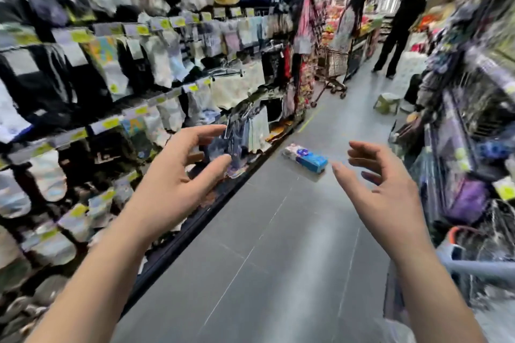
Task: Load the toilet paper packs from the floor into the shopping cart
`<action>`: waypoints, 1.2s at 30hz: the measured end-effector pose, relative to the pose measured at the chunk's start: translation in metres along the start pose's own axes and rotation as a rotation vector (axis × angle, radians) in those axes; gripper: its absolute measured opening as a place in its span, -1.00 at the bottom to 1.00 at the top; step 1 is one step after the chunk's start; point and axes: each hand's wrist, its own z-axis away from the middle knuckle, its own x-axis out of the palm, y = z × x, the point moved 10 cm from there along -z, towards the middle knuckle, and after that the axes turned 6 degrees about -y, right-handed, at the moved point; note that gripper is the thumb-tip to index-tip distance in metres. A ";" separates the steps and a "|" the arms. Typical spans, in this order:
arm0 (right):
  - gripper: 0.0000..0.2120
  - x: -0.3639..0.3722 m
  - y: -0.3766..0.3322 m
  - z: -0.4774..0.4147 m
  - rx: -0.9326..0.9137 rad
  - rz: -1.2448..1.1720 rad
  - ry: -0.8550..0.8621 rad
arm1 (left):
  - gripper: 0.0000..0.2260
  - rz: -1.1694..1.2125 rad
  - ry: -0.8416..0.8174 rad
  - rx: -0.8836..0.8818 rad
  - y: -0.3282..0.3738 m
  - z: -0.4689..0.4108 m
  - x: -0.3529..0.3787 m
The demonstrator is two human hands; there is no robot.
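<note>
Grey tiled shop floor [278,245], much blurred. Racks of socks [111,64] from 7 to 11 o'clock, shopping cart [479,270] handle at 4 o'clock. Blue-and-white toilet paper pack [305,157] flat on the floor near 12 o'clock, beyond and between both hands, untouched. Left hand [178,175] and right hand [381,186] raised, fingers spread apart and loosely curved, holding nothing.

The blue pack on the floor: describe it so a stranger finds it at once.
Follow the grey aisle floor beside the sock shelves. The pack lies flat near their base. It is long and blue-white; the farther pack is greenish.
</note>
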 end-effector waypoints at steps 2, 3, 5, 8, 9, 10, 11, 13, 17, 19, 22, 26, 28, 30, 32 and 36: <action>-0.69 -0.015 0.018 -0.011 0.017 -0.003 0.023 | -0.63 0.048 -0.029 0.003 0.002 -0.025 0.023; -0.69 -0.020 0.027 -0.017 0.025 -0.007 0.034 | -0.65 0.069 -0.043 0.007 0.002 -0.039 0.035; -0.72 -0.029 0.047 -0.032 0.056 -0.028 0.052 | -0.66 0.081 -0.069 0.012 -0.001 -0.066 0.059; -0.74 -0.037 0.083 -0.057 0.107 -0.051 0.073 | -0.65 0.107 -0.112 0.032 -0.012 -0.110 0.094; -0.74 -0.038 0.095 -0.067 0.122 -0.043 0.075 | -0.66 0.120 -0.125 0.029 -0.019 -0.124 0.105; -0.74 -0.040 0.107 -0.078 0.134 -0.029 0.076 | -0.67 0.134 -0.136 0.026 -0.025 -0.140 0.116; -0.74 -0.041 0.118 -0.091 0.142 -0.015 0.080 | -0.68 0.151 -0.144 0.023 -0.033 -0.157 0.127; -0.75 -0.041 0.138 -0.120 0.152 0.009 0.088 | -0.70 0.188 -0.153 0.022 -0.049 -0.193 0.145; -0.73 -0.035 0.170 -0.192 0.166 0.034 0.098 | -0.72 0.235 -0.169 0.019 -0.081 -0.272 0.169; -0.68 -0.029 0.184 -0.233 0.184 0.040 0.106 | -0.73 0.261 -0.164 0.002 -0.098 -0.312 0.173; -0.72 -0.015 0.206 -0.293 0.181 0.052 0.099 | -0.73 0.277 -0.177 -0.004 -0.125 -0.373 0.185; -0.75 -0.005 0.243 -0.357 0.176 0.074 0.121 | -0.72 0.333 -0.223 -0.002 -0.152 -0.453 0.218; -0.76 -0.003 0.263 -0.385 0.191 0.073 0.135 | -0.73 0.355 -0.237 -0.013 -0.163 -0.488 0.236; -0.77 -0.003 0.284 -0.414 0.207 0.063 0.145 | -0.74 0.364 -0.249 -0.024 -0.173 -0.519 0.253; -0.79 -0.003 0.305 -0.446 0.217 0.046 0.152 | -0.74 0.351 -0.254 -0.028 -0.184 -0.550 0.269; -0.78 -0.001 0.350 -0.509 0.215 0.020 0.141 | -0.75 0.337 -0.250 -0.064 -0.209 -0.606 0.304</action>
